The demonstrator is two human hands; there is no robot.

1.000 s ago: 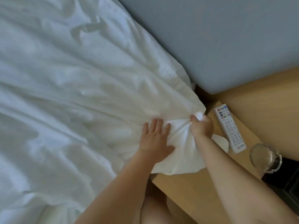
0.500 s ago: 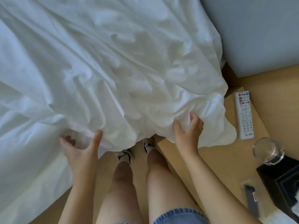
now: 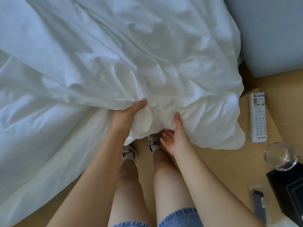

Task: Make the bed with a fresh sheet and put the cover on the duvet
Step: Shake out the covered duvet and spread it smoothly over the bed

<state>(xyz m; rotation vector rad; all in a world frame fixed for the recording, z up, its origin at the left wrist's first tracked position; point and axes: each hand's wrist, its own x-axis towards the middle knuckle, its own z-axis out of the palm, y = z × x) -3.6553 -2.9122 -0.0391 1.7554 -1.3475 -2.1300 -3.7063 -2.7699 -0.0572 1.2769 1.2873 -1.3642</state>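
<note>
The crumpled white duvet covers the bed, and its near corner hangs over the bedside onto the nightstand. The white sheet shows on the mattress at the left, below the duvet's hem. My left hand grips the duvet's hem, thumb on top and fingers hidden under the fabric. My right hand is just to its right, with the thumb laid up against the bunched fabric. Its fingers are spread loosely below the hem and hold nothing that I can see.
A wooden nightstand at the right carries a white remote, an upturned glass, a black box and a dark packet. A grey-blue headboard fills the upper right. My legs and shoes stand between bed and nightstand.
My left hand has come from the lower left to the hem and taken hold beside my right hand. My right hand has slid left along the hem and loosened its fingers.
</note>
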